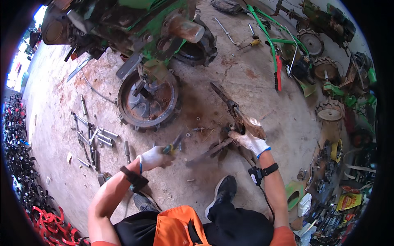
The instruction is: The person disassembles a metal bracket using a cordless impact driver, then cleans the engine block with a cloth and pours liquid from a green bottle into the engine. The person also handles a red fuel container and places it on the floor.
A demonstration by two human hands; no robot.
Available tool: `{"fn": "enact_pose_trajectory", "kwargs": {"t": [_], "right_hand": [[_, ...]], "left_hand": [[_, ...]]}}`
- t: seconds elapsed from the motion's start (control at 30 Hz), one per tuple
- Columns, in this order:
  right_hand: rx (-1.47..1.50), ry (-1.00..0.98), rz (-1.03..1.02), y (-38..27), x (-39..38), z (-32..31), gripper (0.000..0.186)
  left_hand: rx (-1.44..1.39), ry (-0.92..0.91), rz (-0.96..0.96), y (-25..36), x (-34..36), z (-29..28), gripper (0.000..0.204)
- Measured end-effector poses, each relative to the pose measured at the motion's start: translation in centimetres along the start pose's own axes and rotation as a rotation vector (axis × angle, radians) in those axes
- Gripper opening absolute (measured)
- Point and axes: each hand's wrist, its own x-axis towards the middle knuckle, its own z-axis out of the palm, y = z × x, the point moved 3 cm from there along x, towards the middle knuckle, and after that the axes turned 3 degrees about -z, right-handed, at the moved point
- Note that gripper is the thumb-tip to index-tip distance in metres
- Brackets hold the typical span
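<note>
Orange fabric (pixel 178 227) and dark trousers lie at the lower edge, with a black shoe (pixel 223 190) planted on the concrete floor (pixel 254 94). Both hands wear white work gloves. Left hand (pixel 154 158) is closed around a tool with a yellow-green handle (pixel 171 146); its working end is too blurred to identify. Right hand (pixel 249 141) is closed on a rusty metal blade assembly (pixel 230 123) lying on the floor just ahead of the shoe, a long flat bar (pixel 207 152) running from it toward the left hand. The hands are apart, the assembly between them.

Ahead stands a rusted wheel rim (pixel 147 100) under a green machine (pixel 139 24), partly cut off at the upper edge. Loose sockets and wrenches (pixel 92 137) are scattered at the left. A screwdriver (pixel 250 43) lies farther off. Green tiller frames (pixel 283 45) and cleated wheels (pixel 330 110) crowd the right side. Red parts (pixel 51 223) pile at the lower left corner. Clutter at the lower right is hard to make out.
</note>
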Motion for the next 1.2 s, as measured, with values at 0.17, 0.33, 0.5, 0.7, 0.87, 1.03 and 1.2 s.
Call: {"fn": "enact_pose_trajectory", "kwargs": {"t": [0.17,0.33,0.5,0.7,0.87,1.03,1.2], "right_hand": [[0.142,0.134,-0.013,2.4,-0.1,1.9,0.066],[0.135,0.124,0.054,6.4,2.5,5.9,0.063],[0.215,0.100,0.027,7.4,3.1,6.5,0.053],[0.101,0.212,-0.179,5.6,3.0,5.6,0.042],[0.365,0.104,0.168,6.0,0.0,3.7,0.046],[0.523,0.061,0.090,5.3,-1.4,1.4,0.047],[0.807,0.024,0.157,5.1,-2.2,0.2,0.046]], "left_hand": [[-0.028,-0.121,-0.074,-0.9,-1.1,1.2,0.036],[0.219,0.065,-0.085,1.2,-1.0,2.4,0.032],[-0.112,0.059,0.111,5.6,-0.8,3.2,0.025],[0.070,0.194,0.132,11.2,-0.5,5.1,0.051],[0.108,0.295,0.471,15.1,-0.5,7.2,0.067],[0.380,0.530,0.816,16.9,1.7,10.3,0.074],[0.461,0.849,1.064,17.5,4.8,12.2,0.066]]}}
